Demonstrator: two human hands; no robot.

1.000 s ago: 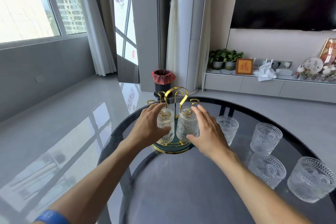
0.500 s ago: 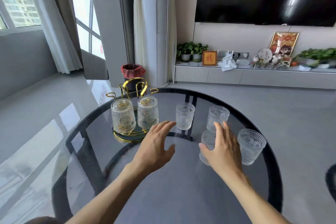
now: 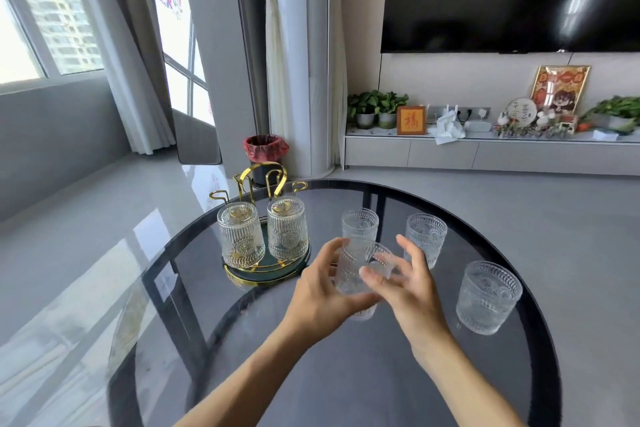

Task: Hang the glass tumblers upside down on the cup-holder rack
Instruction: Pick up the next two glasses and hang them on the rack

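A round, dark glass counter (image 3: 311, 374) fills the lower view, seen from a person's head looking down at two bare forearms. The landmark is a gold wire cup-holder rack (image 3: 265, 253) on a dark round base, near the counter's far left edge. Two ribbed glass tumblers hang upside down on it: one tumbler on the rack's left peg (image 3: 241, 236) and another on the peg just beside it (image 3: 287, 229). Gold hooks behind them stand bare.

To the right of the rack and nearer the person, both hands meet around a tilted tumbler (image 3: 360, 267) lifted off the counter. The left hand (image 3: 322, 291) cups it from the left and below, fingers curled on the glass. The right hand (image 3: 408, 284) is at its right side with fingers (image 3: 375, 272) spread loosely, touching its rim; whether it truly grips cannot be told.

Right of the rack, three more tumblers stand upright on the counter: the closest one (image 3: 360, 224), a second farther right (image 3: 426, 237), and the farthest (image 3: 488, 296) near the counter's right edge.
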